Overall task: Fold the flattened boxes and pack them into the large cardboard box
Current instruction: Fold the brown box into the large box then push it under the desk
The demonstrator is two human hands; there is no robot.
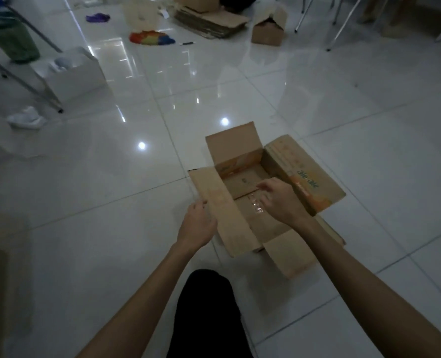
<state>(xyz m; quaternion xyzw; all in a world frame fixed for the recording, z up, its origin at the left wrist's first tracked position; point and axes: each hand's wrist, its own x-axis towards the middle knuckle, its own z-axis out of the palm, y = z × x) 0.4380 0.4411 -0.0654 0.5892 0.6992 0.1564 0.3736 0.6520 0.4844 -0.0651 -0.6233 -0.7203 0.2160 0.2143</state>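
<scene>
A large brown cardboard box [315,182] stands open on the white tiled floor in front of me, all of its top flaps spread outward. My left hand [197,223] grips the outer edge of the box's left flap [222,210]. My right hand [278,200] reaches down inside the box, fingers pinched near the taped seam of the bottom panels; whether it holds anything I cannot tell. A stack of flattened boxes [211,21] lies far back on the floor, with a small folded box [268,32] beside it.
A white open box [74,76] sits at the left by metal chair legs [20,81]. Coloured cloth [149,38], a purple item [98,18] and a pen [187,43] lie on the floor behind. More chair legs [343,24] stand at the back right. My dark-clad knee [206,313] is below.
</scene>
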